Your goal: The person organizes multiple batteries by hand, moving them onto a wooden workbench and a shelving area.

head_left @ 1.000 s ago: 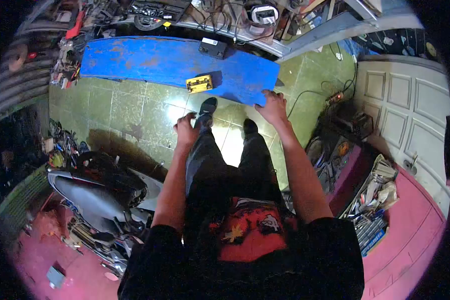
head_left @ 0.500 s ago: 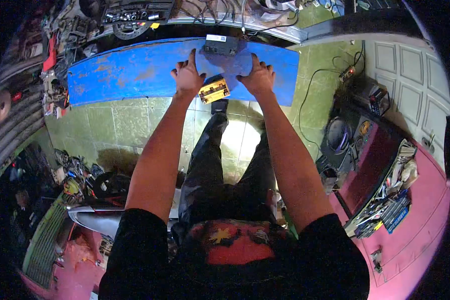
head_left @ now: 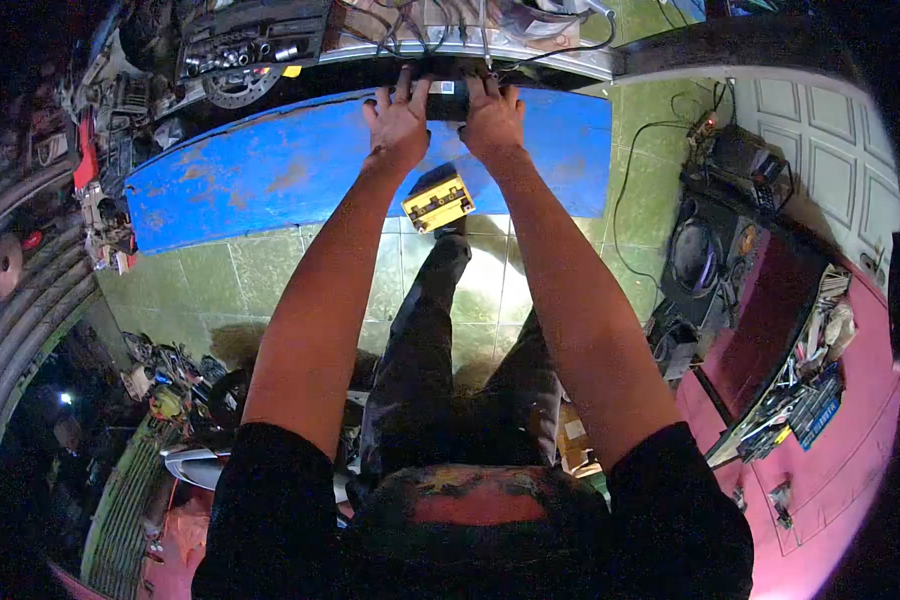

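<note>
A small black box with a white label (head_left: pixel 448 97) sits at the far edge of a long blue board (head_left: pixel 270 170). My left hand (head_left: pixel 398 122) grips its left side and my right hand (head_left: pixel 492 115) grips its right side, both arms stretched forward. A yellow and black box (head_left: pixel 437 201) lies on the blue board just below my hands, untouched. My legs in dark trousers stand on the green tiled floor (head_left: pixel 250 280) below.
A cluttered bench with wires and a socket tray (head_left: pixel 255 45) runs behind the board. A motorcycle (head_left: pixel 200 460) stands at lower left. At right, a pink surface (head_left: pixel 850 400) holds tools, beside dark equipment (head_left: pixel 710 250) and a white panelled door (head_left: pixel 830 150).
Both hands moved forward from the blue board's near part to the black box at its far edge and closed on its sides. The view tilted forward with them.
</note>
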Available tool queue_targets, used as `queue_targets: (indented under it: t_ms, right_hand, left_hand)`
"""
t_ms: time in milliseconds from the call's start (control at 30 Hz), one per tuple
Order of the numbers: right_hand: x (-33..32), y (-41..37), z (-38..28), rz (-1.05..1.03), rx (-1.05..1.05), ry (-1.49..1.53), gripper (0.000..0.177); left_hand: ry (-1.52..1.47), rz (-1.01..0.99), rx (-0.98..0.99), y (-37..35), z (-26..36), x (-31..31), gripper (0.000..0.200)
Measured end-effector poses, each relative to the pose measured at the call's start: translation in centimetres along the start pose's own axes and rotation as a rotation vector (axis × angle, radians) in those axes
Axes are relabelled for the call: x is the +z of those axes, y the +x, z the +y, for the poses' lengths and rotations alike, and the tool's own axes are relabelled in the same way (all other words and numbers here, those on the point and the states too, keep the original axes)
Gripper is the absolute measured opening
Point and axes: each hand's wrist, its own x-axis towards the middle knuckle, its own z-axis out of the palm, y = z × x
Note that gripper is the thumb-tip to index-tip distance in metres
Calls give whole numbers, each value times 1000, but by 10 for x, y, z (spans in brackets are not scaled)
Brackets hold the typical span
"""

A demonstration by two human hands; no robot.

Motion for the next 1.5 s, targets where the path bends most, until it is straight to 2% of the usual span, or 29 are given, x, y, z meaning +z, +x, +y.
queue_targets:
  t_ms: [33,67,100,133,167,200,267,300,333,367,467,533,667,900,1000,1300,1500]
  right_hand:
    - [12,3,4,3,1,4,66]
    - [23,3,9,119,-42,-39,67]
    - [22,3,7,234,-86,-83,69]
    - [19,6,8,240,-87,-82,69]
    - [15,5,11,170,-116,-77,59]
    - [10,1,14,98,-142,-73,51]
    - [2,-9,15,143,-171,-117,50]
    - [1,-13,16,181,-207,-158,50]
    - [3,-19,18,299,-230,-67,44]
    - [4,-23,23,306,-221,-67,44]
    - [-13,-52,35,238,-159,-5,45]
    - [-23,-69,50,275,-131,5,64]
    - [-62,-123,83,354,-99,91,59]
    - [-131,-243,163,328,83,124,62]
    - [-160,-296,200,343,198,166,63]
    - [-204,-451,318,481,511,326,68]
    - [-228,-558,388,618,739,311,73]
  left_hand:
    - [20,18,39,5,-1,0,80]
    - [40,37,78,9,-1,0,72]
    - [43,40,79,11,-2,0,72]
    - [70,71,116,13,-1,1,63]
    - [95,102,157,15,2,1,55]
    - [94,104,164,16,2,0,55]
    - [172,144,251,17,0,-4,52]
    - [172,145,259,15,3,-11,52]
    - [185,75,283,11,7,-22,57]
    - [200,4,307,8,12,-33,63]
    - [146,-15,379,1,28,-39,74]
    - [116,3,440,-5,45,-44,73]
    - [-8,-5,571,-21,91,-53,71]
    - [-132,-47,824,-58,218,-71,70]
    - [-184,-127,931,-75,285,-73,72]
    - [-165,-287,1192,-138,487,-64,75]
    - [-129,-435,1395,-186,628,-47,78]
